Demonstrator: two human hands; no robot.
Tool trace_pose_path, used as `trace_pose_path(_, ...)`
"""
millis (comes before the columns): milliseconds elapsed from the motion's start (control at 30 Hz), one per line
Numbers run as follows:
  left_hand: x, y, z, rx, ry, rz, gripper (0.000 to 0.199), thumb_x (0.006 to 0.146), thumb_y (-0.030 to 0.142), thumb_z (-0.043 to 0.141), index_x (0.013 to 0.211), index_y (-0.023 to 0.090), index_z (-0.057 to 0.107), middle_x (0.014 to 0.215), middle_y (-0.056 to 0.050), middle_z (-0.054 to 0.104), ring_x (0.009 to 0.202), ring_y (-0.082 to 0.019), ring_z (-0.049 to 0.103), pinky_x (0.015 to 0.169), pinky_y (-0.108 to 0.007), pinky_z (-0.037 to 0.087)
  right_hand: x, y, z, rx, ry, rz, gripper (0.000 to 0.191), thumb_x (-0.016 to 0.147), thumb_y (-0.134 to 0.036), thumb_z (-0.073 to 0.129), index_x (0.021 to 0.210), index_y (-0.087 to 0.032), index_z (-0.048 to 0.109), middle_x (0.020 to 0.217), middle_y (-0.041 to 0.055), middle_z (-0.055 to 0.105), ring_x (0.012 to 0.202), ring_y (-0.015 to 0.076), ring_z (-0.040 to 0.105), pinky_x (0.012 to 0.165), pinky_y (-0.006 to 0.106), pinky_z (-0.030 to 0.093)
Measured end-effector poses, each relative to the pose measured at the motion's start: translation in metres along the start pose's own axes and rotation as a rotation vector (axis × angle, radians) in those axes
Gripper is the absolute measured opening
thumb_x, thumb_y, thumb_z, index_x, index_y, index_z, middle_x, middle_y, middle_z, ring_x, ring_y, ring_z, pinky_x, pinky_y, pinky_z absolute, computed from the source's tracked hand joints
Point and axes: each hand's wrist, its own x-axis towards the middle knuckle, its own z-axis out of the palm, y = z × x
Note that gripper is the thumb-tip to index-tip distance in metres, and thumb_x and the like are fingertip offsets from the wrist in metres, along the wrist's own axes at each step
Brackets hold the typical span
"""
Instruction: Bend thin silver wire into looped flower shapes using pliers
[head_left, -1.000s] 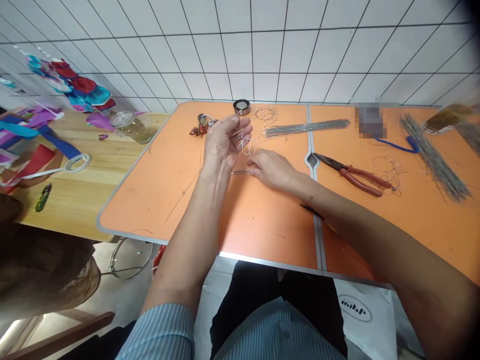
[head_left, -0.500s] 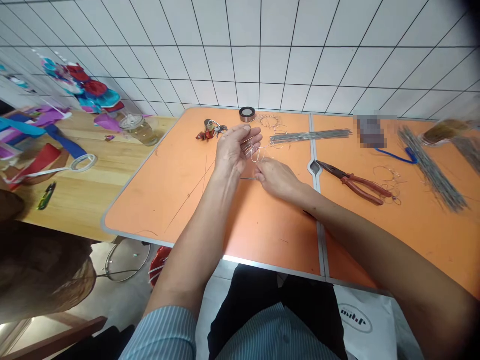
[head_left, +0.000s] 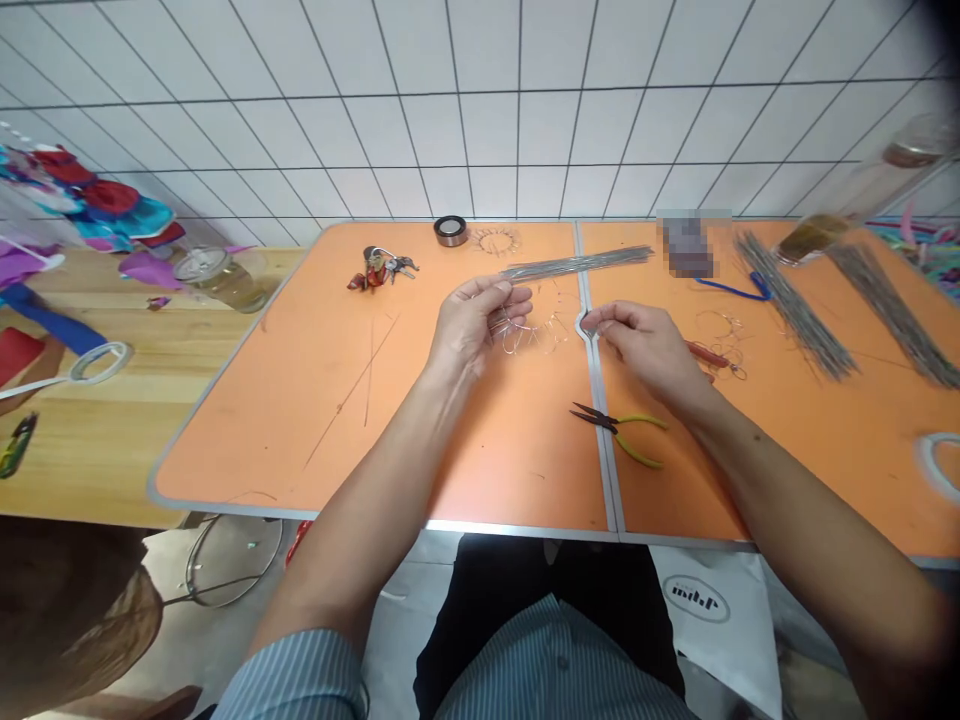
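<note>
While half open, left hand (head_left: 466, 325) around wire loops (head_left: 517, 341); right hand (head_left: 649, 346) half-curled, its hold unclear.

"What's in the left hand (head_left: 476, 325)?"
"Bent silvery wire (head_left: 516, 340), its loops showing beside the fingers."
"And the right hand (head_left: 649, 345)?"
"By the seam (head_left: 612, 490) of the orange table (head_left: 517, 450), fingers curled; I can't tell if it's gripping anything."
"Those yellow-handled pliers (head_left: 610, 424)?"
"Lying across the seam, tips apart, toward the table's near edge."
</note>
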Motion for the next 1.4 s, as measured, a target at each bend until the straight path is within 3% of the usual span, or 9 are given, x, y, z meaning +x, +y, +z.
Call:
trace_pose_path(100, -0.011, -0.019, 0.012, 0.065, -0.050, -0.071, 0.009, 0.089, 0.018, 0.080, 0.092, 0.015, 0.072, 0.087, -0.009, 0.084, 0.072, -0.016, 0.080, 0.070, -0.026, 0.063, -0.005, -0.004, -0.008, 0.148, 0.018, 0.019, 0.026, 0.099, -0.037, 0.062, 0.099, -0.018, 0.081, 0.086, 0.0046, 0.071, 0.075, 0.0187, 0.057, 0.070, 0.034, 0.041)
trace_pose_path(200, -0.017, -0.028, 0.018, 0.076, -0.081, -0.127, 0.007, 0.091, 0.017, 0.079, 0.092, 0.014, 0.073, 0.086, -0.009, 0.084, 0.071, -0.016, 0.080, 0.072, -0.027, 0.063, -0.008, -0.004, -0.006, 0.143, -0.062, -0.009, 0.027, 0.096, -0.044, 0.072, 0.091, -0.018, 0.080, 0.082, 0.0036, 0.069, 0.075, 0.0175, 0.055, 0.071, 0.033, 0.042)
trace_pose_path(400, -0.015, -0.026, 0.017, 0.106, -0.077, -0.181, 0.007, 0.092, 0.014, 0.079, 0.092, 0.014, 0.072, 0.085, -0.008, 0.083, 0.071, -0.015, 0.079, 0.070, -0.026, 0.064, -0.009, 0.009, -0.003, 0.193, -0.142, 0.014, 0.022, 0.092, -0.040, 0.078, 0.095, -0.018, 0.082, 0.086, 0.0035, 0.072, 0.076, 0.0171, 0.058, 0.071, 0.032, 0.044)
trace_pose_path(500, -0.013, -0.026, 0.013, 0.192, -0.105, -0.207, 0.006, 0.091, 0.014, 0.079, 0.090, 0.014, 0.073, 0.084, -0.008, 0.083, 0.065, -0.015, 0.077, 0.063, -0.025, 0.062, -0.006, 0.012, -0.007, 0.148, -0.071, 0.002, 0.020, 0.096, -0.035, 0.072, 0.095, -0.019, 0.082, 0.082, 0.0033, 0.071, 0.073, 0.0171, 0.056, 0.069, 0.033, 0.043)
trace_pose_path(633, -0.012, -0.032, 0.008, 0.429, -0.245, -0.263, 0.009, 0.085, 0.014, 0.083, 0.084, 0.012, 0.075, 0.081, -0.010, 0.082, 0.059, -0.015, 0.074, 0.061, -0.027, 0.060, -0.002, 0.014, -0.011, 0.223, 0.017, -0.036, 0.015, 0.090, -0.020, 0.068, 0.099, -0.019, 0.080, 0.086, 0.0031, 0.073, 0.075, 0.0171, 0.059, 0.072, 0.033, 0.046)
trace_pose_path(867, -0.010, -0.042, 0.005, 0.634, -0.307, -0.094, 0.005, 0.084, 0.010, 0.075, 0.081, 0.014, 0.074, 0.079, -0.007, 0.079, 0.062, -0.013, 0.071, 0.064, -0.026, 0.057, -0.004, 0.018, -0.003, 0.440, -0.001, 0.013, 0.039, 0.079, -0.018, 0.081, 0.113, -0.025, 0.063, 0.084, -0.0030, 0.066, 0.074, 0.0160, 0.060, 0.070, 0.031, 0.047)
trace_pose_path(1100, -0.010, -0.041, 0.004, 0.764, -0.260, 0.090, 0.005, 0.083, 0.016, 0.077, 0.078, 0.017, 0.078, 0.073, -0.003, 0.072, 0.064, -0.013, 0.059, 0.063, -0.025, 0.046, -0.008, 0.016, 0.003, 0.432, -0.058, 0.047, 0.018, 0.084, -0.025, 0.078, 0.101, -0.021, 0.073, 0.088, 0.0010, 0.069, 0.074, 0.0150, 0.061, 0.070, 0.031, 0.048)
trace_pose_path(1233, -0.015, -0.037, 0.009, 0.759, -0.141, 0.305, 0.004, 0.084, 0.020, 0.079, 0.081, 0.019, 0.081, 0.091, -0.006, 0.080, 0.086, -0.018, 0.069, 0.082, -0.028, 0.052, -0.009, 0.016, 0.005, 0.402, -0.086, 0.020, 0.017, 0.084, -0.026, 0.077, 0.100, -0.021, 0.074, 0.089, 0.0015, 0.071, 0.077, 0.0159, 0.063, 0.072, 0.031, 0.050)
trace_pose_path(1400, -0.023, -0.036, 0.017, 0.483, -0.235, 0.140, 0.017, 0.085, 0.036, 0.088, 0.089, 0.020, 0.084, 0.092, -0.005, 0.080, 0.084, -0.016, 0.069, 0.078, -0.026, 0.053, -0.014, 0.009, 0.014, 0.304, -0.170, -0.055, 0.012, 0.085, -0.028, 0.075, 0.094, -0.021, 0.075, 0.087, 0.0022, 0.071, 0.081, 0.0184, 0.063, 0.074, 0.033, 0.048)
